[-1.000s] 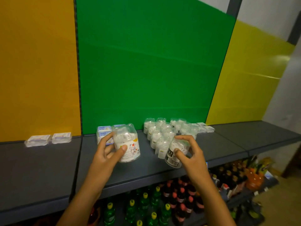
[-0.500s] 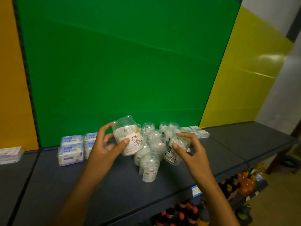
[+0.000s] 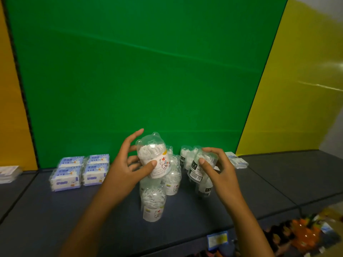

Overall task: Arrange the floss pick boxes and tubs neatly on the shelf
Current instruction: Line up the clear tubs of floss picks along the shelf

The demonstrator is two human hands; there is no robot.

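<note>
A clear floss pick tub with a cartoon cat label (image 3: 155, 157) is held tilted above the dark grey shelf (image 3: 55, 210) by the left hand (image 3: 128, 167); its thumb is pressed on the label and the fingers (image 3: 132, 135) are curled behind the domed lid. A second tub with a black label (image 3: 199, 166) is gripped by the right hand (image 3: 220, 173), the thumb on the front and the fingers wrapped over the top, and it is tilted too. Between and below the two hands a cluster of similar clear tubs (image 3: 153, 204) is seen standing on the shelf, close together, the nearest one in front of the rest. To the left, well apart from the tubs, blue-and-white floss pick boxes (image 3: 81, 172) are stacked in two side-by-side piles against the green back panel (image 3: 139, 71). Flat packs (image 3: 237, 160) are seen on the shelf behind the right hand, and another (image 3: 8, 173) lies at the far left edge.
</note>
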